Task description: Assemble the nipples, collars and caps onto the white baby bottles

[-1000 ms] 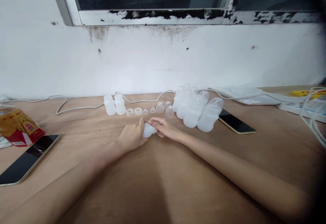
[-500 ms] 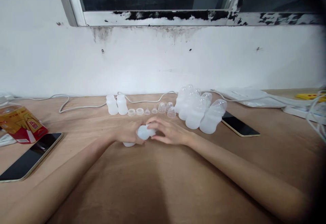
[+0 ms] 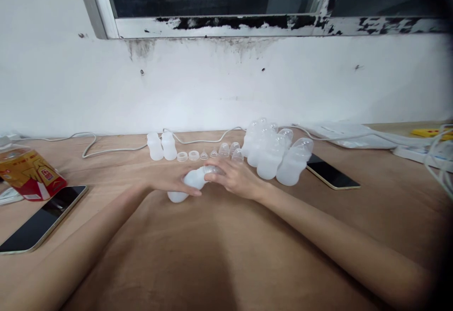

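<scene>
My left hand (image 3: 169,179) is wrapped round the body of a small translucent white bottle (image 3: 187,184) that lies tilted, its base low and to the left. My right hand (image 3: 235,177) grips the bottle's top end with closed fingers. Behind the hands runs a row of small parts: two open bottles (image 3: 162,146), two white rings (image 3: 188,155), small teats (image 3: 208,154) and clear caps (image 3: 230,151). A cluster of capped bottles (image 3: 274,155) stands to the right of them.
The wooden table (image 3: 212,249) carries a phone (image 3: 42,219) at the left and another phone (image 3: 331,172) at the right. A red and yellow packet (image 3: 28,172) lies far left. White cables (image 3: 106,149) run along the wall; a power strip (image 3: 417,153) sits far right.
The bottle has been turned from nearly hidden between the hands to lying tilted with its base out to the left. My right hand has shifted onto its top end.
</scene>
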`<action>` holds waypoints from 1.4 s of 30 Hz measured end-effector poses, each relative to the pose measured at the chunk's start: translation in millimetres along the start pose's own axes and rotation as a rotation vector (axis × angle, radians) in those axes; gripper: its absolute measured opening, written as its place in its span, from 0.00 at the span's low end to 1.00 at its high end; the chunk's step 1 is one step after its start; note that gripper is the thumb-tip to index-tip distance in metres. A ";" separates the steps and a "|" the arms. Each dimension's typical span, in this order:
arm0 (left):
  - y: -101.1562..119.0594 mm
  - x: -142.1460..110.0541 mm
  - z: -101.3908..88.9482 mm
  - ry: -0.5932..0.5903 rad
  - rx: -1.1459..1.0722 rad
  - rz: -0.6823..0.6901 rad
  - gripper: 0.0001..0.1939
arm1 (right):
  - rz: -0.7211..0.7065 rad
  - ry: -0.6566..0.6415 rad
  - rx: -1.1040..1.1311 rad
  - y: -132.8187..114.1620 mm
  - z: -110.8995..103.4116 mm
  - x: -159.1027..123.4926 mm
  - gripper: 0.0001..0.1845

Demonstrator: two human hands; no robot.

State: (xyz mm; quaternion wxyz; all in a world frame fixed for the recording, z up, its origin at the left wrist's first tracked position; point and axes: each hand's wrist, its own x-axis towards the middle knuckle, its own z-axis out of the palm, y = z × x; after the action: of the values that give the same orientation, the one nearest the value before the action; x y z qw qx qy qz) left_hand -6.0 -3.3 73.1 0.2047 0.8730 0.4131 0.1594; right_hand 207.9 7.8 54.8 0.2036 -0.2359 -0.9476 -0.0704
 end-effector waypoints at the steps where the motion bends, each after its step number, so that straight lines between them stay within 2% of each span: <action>1: -6.4 -2.0 -6.8 -0.093 -0.056 0.006 0.23 | 0.016 0.036 -0.056 1.7 1.5 -0.6 0.17; 3: -24.9 -7.4 -20.8 -0.140 -0.168 -0.066 0.23 | 0.086 0.107 -0.120 6.6 6.7 -2.0 0.17; 5: -46.7 -14.9 -34.8 -0.050 -0.201 -0.194 0.24 | 0.169 0.131 -0.133 11.8 14.3 -3.6 0.17; 8: -74.3 -27.8 -52.6 0.097 -0.191 -0.331 0.25 | 0.229 0.024 -0.099 15.3 28.1 -5.9 0.19; 10: -85.1 -34.2 -59.3 0.121 -0.202 -0.371 0.26 | 0.264 -0.051 -0.066 14.1 36.9 -7.0 0.21; 17: -101.5 -38.2 -55.2 0.240 -0.146 -0.379 0.25 | 0.366 -0.106 -0.045 6.8 47.9 -6.8 0.23; 20: -119.7 -43.4 -53.8 0.270 -0.256 -0.345 0.29 | 0.382 -0.102 -0.033 6.1 46.9 -6.5 0.23; 22: -135.4 -45.1 -52.9 0.389 -0.422 -0.323 0.31 | 0.391 -0.093 -0.024 5.6 46.7 -6.3 0.22; 24: -148.8 -40.9 -49.9 0.643 -0.604 -0.329 0.33 | 0.406 -0.089 -0.018 4.9 47.1 -5.9 0.22; 25: -153.0 -36.3 -47.2 0.717 -0.647 -0.337 0.36 | 0.413 -0.089 -0.015 4.7 47.4 -5.7 0.23; 26: -155.0 -30.4 -43.8 0.754 -0.676 -0.342 0.38 | 0.418 -0.088 -0.013 4.6 47.7 -5.6 0.23; 28: -152.3 -17.2 -35.5 0.729 -0.714 -0.336 0.40 | 0.417 -0.085 -0.009 4.6 48.2 -5.5 0.23; 32: -133.8 -0.4 -22.0 0.670 -0.756 -0.344 0.36 | 0.407 -0.085 -0.010 5.4 48.6 -5.7 0.23; 35: -126.7 -0.5 -19.5 0.653 -0.745 -0.344 0.34 | 0.401 -0.083 -0.012 5.9 48.8 -5.9 0.23; 42: -127.1 -5.9 -18.4 0.643 -0.797 -0.307 0.29 | 0.406 -0.083 -0.010 5.9 48.6 -5.7 0.23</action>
State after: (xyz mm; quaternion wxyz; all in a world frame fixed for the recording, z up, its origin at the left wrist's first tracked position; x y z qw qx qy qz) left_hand -101.2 69.2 26.2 0.4044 0.5641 0.4855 0.5315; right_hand 198.2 21.8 8.5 0.1733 -0.4259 -0.8877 -0.0226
